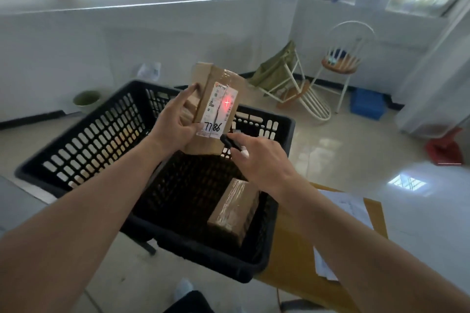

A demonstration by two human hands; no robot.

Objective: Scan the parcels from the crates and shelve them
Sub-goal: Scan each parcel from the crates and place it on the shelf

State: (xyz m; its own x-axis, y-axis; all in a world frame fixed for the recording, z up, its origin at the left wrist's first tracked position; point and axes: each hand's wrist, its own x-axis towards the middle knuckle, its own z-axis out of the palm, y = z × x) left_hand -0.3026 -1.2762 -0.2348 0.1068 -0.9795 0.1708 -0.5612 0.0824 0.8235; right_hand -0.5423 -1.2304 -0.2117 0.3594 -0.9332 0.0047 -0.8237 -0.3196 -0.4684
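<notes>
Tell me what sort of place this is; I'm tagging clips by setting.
Probably a parcel pickup or sorting room: a labelled parcel under a red scanner light, a black crate holding another parcel, and plain tiled floor.

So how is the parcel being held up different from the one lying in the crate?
The held parcel stands upright in the left hand, above the black crate; the other parcel lies on the crate floor. The held parcel shows a white label with a red scanner cross; the other shows only tape. Both are brown cardboard.

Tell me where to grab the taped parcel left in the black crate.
Probably from above, with a hand across the narrow width of the taped parcel. It leans against the near right wall of the black crate, so its long sides and top face look open.
</notes>
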